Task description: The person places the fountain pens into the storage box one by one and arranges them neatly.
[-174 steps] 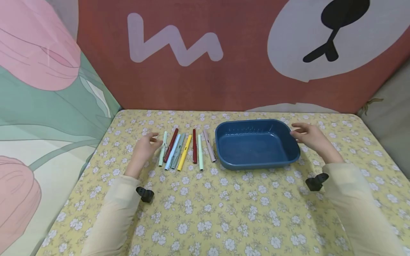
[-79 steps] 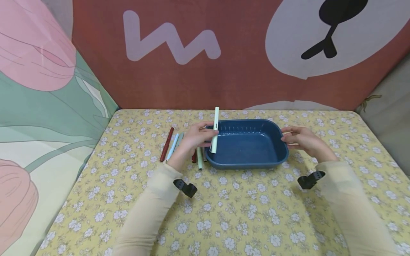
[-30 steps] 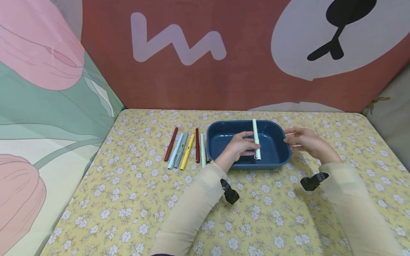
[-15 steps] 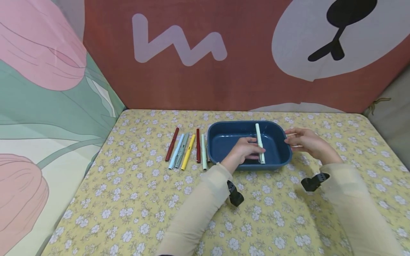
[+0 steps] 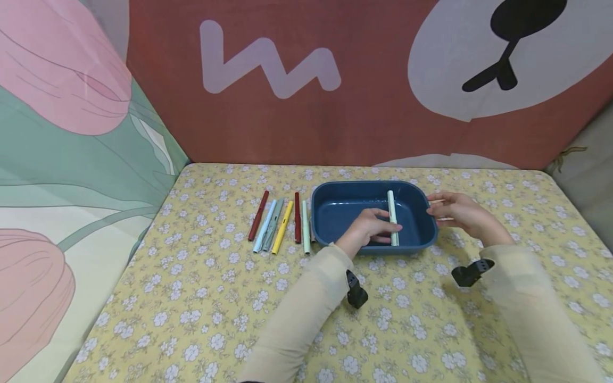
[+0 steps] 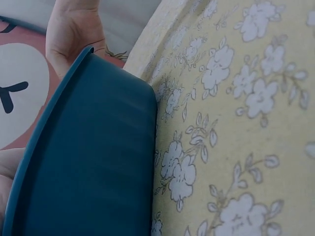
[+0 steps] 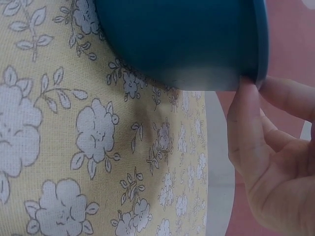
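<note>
A pale mint-green pen (image 5: 391,204) lies lengthwise away from me inside the blue plastic tray (image 5: 335,215), towards its right side. My left hand (image 5: 370,227) reaches over the front rim and pinches that pen between thumb and fingers; in the left wrist view the tray's wall hides the pen and most of the hand. At the tray's right end, my right hand (image 5: 462,215) grips the rim. The right wrist view shows its thumb and forefinger (image 7: 285,96) pinching the edge.
Left of the tray, several pens lie side by side: dark red (image 5: 258,215), light blue (image 5: 264,226), grey-green (image 5: 273,226), yellow (image 5: 282,227), another dark red (image 5: 297,218) and light green (image 5: 306,227). A greyish one is mostly hidden by the tray. Floral cloth (image 5: 268,319) covers the table.
My left hand took the mint-green pen from the row's left end, carried it right and lowered it into the tray. My right hand took hold of the tray, which shifted slightly left.
</note>
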The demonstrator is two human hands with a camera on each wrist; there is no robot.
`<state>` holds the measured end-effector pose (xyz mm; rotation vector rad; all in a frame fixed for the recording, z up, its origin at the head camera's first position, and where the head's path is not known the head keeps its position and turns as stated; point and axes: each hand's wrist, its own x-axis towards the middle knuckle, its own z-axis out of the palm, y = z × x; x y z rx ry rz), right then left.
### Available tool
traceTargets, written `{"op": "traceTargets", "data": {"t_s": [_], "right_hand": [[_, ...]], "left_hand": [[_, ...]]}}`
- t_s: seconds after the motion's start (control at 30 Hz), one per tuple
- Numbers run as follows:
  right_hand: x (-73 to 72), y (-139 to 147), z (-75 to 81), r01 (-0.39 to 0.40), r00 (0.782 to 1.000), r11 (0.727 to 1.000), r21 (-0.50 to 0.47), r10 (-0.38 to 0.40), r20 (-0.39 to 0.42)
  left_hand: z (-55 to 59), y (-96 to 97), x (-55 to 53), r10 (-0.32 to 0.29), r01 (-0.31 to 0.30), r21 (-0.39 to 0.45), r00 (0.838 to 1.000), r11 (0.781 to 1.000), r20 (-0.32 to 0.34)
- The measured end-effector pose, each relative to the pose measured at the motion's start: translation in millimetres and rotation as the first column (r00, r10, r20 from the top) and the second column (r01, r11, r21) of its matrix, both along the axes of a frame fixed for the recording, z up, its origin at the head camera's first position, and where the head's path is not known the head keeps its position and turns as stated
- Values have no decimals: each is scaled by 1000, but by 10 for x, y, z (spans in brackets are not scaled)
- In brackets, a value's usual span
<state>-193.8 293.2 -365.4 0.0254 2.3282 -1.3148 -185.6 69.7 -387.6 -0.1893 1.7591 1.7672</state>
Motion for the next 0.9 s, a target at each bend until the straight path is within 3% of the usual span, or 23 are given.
{"op": "traceTargets", "data": {"t_s": [0.9], "right_hand": [[11, -29, 24, -8, 1000, 1000, 28, 8, 1]], "left_hand": [[-25, 118, 28, -4, -7, -145, 997, 989, -81]]}}
